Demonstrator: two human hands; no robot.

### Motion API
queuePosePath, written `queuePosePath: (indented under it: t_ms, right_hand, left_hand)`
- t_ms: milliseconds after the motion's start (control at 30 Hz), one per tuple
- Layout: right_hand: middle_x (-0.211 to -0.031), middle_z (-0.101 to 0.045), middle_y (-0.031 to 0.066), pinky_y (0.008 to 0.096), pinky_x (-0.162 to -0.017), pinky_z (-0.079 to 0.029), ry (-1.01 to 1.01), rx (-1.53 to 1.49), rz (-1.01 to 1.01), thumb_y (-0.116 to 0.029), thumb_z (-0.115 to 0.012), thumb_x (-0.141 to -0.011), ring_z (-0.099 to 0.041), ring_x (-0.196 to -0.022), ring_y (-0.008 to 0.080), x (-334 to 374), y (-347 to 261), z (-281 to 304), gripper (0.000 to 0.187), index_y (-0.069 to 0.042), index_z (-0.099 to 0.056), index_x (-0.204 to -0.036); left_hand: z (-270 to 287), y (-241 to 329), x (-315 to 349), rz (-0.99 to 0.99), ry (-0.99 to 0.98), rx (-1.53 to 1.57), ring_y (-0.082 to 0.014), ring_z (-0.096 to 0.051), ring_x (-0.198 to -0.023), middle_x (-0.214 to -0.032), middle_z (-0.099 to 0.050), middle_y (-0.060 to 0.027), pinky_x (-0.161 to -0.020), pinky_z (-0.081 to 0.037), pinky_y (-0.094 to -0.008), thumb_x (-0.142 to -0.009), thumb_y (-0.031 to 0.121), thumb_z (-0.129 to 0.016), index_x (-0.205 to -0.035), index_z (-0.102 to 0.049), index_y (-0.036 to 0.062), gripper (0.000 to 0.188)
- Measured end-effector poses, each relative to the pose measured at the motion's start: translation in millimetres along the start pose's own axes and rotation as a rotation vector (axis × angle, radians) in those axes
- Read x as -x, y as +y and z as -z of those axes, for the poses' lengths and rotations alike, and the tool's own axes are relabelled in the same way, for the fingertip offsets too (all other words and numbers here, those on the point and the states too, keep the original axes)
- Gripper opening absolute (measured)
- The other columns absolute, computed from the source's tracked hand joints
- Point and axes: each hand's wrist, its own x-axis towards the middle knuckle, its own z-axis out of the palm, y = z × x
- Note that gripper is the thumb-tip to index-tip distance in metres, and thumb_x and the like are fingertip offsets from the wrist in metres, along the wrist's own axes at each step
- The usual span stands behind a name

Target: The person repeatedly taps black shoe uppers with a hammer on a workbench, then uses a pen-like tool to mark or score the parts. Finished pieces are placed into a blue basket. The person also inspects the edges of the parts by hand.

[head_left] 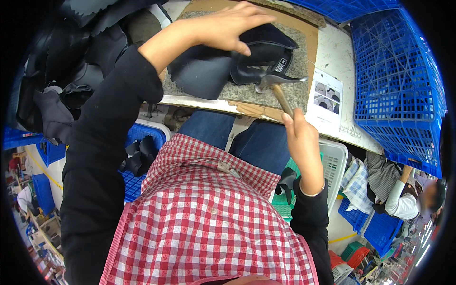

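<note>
The right hand (pixel 301 142) is closed round the handle of a claw hammer (pixel 282 99), its metal head at the near edge of a black shoe upper (pixel 202 71) lying on a grey speckled pad (pixel 298 61). The left hand (pixel 230 27), thumb spread wide, is over the upper; whether it touches, I cannot tell

Floor (pixel 338 227): pale, yellow-lined, at four and nine o'clock
Lights (pixel 423 255): white strips, four o'clock
Table (pixel 338 45): white, one o'clock
</note>
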Motion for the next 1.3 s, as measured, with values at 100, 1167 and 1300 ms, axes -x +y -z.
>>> queuePosePath:
  t_ms: [100, 1167, 1300]
  right_hand:
    - [-0.069, -0.064, 0.0249, 0.0547, -0.060, -0.050, 0.107, -0.053, 0.005, -0.032, -0.055, -0.106, -0.067, -0.073, 0.0484, -3, 14, 2, 0.032, 0.000, -0.054, -0.099]
    - [-0.069, -0.066, 0.0245, 0.0539, -0.056, -0.051, -0.029, 0.130, 0.077, -0.030, -0.059, -0.105, -0.067, -0.067, 0.0479, -47, 6, -10, 0.028, -0.003, -0.052, -0.102]
    - [-0.070, -0.066, 0.0253, 0.0552, -0.057, -0.051, 0.138, 0.163, -0.089, -0.029, -0.058, -0.105, -0.066, -0.067, 0.0484, -52, -11, 1, 0.029, -0.001, -0.052, -0.101]
  left_hand:
    - [-33, -8, 14, 0.089, 0.102, -0.057, -0.0468, -0.031, -0.147, -0.158, -0.033, -0.0287, -0.122, -0.027, -0.0548, -0.079, 0.032, -0.082, -0.157, -0.029, 0.0002, 0.100]
    - [-83, -5, 61, 0.391, 0.074, 0.452, -0.0396, -0.054, -0.135, -0.153, -0.051, -0.0170, -0.114, -0.043, -0.0495, -0.104, 0.037, -0.059, -0.163, -0.019, 0.0372, 0.072]
    - [-83, -7, 60, 0.357, 0.121, 0.460, -0.0382, -0.053, -0.137, -0.156, -0.049, -0.0146, -0.116, -0.042, -0.0489, -0.103, 0.037, -0.060, -0.163, -0.019, 0.0378, 0.073]
